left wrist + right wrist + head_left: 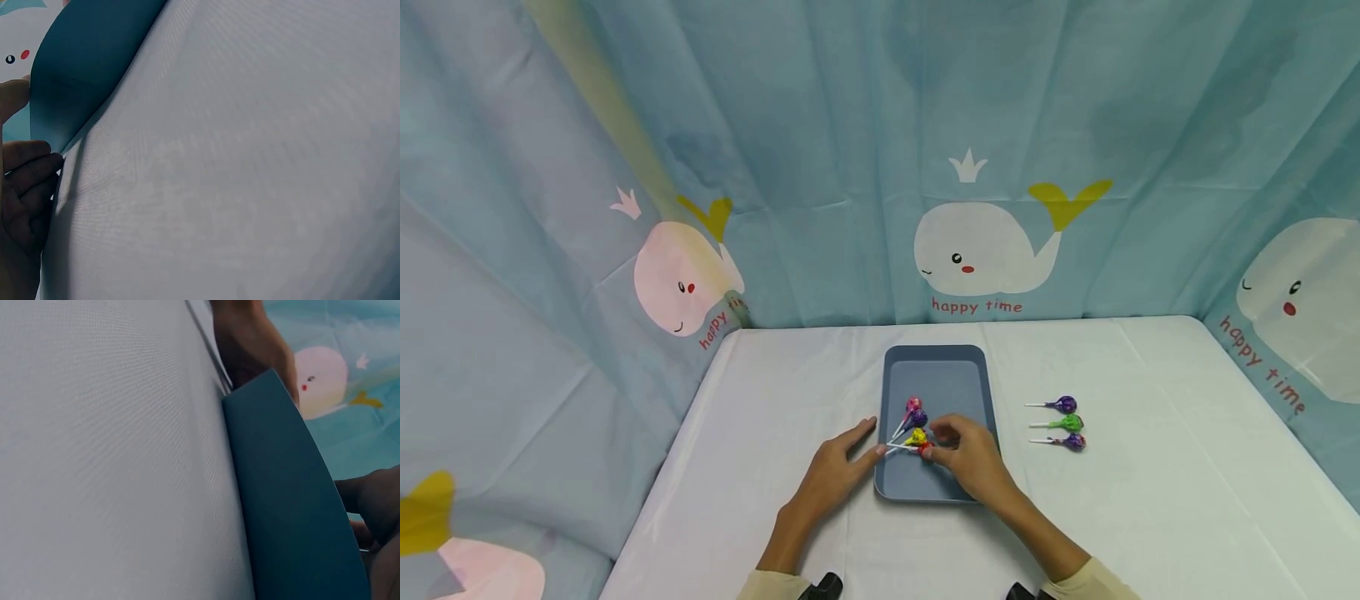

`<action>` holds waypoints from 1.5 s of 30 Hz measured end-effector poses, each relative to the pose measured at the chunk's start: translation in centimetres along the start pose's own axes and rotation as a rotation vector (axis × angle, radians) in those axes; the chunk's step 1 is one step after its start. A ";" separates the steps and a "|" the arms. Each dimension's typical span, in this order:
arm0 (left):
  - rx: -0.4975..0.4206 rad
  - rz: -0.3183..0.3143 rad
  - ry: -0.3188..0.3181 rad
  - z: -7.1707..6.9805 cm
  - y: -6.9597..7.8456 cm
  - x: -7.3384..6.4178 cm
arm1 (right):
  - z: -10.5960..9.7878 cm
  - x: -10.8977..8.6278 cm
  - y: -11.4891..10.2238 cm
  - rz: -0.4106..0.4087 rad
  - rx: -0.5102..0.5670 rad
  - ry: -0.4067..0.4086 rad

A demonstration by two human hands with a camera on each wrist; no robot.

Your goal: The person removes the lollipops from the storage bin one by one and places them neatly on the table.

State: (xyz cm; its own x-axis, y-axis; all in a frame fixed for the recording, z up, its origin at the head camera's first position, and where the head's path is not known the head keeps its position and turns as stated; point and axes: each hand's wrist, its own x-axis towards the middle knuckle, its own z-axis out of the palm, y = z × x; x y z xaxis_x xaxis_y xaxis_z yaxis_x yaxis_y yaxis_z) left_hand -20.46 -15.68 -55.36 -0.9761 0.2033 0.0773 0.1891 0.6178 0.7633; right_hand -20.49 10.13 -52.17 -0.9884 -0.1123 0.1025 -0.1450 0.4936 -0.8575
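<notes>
A blue-grey tray (936,362) lies on the white table, with lollipops fanned near its left side. A pink lollipop (913,403) is farthest back, then a purple one (918,418) and a yellow one (917,437). In front, my right hand (973,458) pinches the wrapped head of a red lollipop (922,449) low over the tray, its white stick pointing left. My left hand (835,471) is at the tray's left edge, thumb tip by the stick ends. The left wrist view shows its fingers (31,165) loosely extended against the tray's outer wall (81,75).
Right of the tray, three lollipops lie in a column on the table, sticks to the left: purple (1065,405), green (1071,423) and purple-red (1073,442). A blue curtain (820,167) with whale prints hangs behind and beside the white tabletop (1187,467).
</notes>
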 end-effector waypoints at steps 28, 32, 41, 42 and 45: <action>-0.001 -0.011 0.002 0.0 0.3 0.0 | 0.2 0.0 0.0 -0.009 -0.048 -0.055; 0.005 -0.017 0.000 0.0 0.3 -0.1 | -0.1 -0.1 0.0 0.010 -0.043 -0.030; 0.002 -0.025 0.005 -0.1 0.6 -0.1 | -1.1 -0.4 -0.4 -0.004 -0.010 0.010; 0.001 -0.025 0.005 -0.1 0.6 -0.1 | -1.2 -0.4 -0.4 -0.015 -0.018 0.019; 0.003 -0.025 0.002 -0.1 0.6 -0.1 | -1.7 -0.6 -0.6 -0.051 -0.027 0.044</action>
State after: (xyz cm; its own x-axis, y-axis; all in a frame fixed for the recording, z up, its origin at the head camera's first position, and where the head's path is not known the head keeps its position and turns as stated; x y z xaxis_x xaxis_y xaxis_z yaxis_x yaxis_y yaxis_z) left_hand -20.24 -15.41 -54.86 -0.9808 0.1859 0.0597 0.1649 0.6253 0.7628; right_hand -19.92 11.35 -50.81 -0.9806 -0.1001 0.1686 -0.1961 0.5111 -0.8369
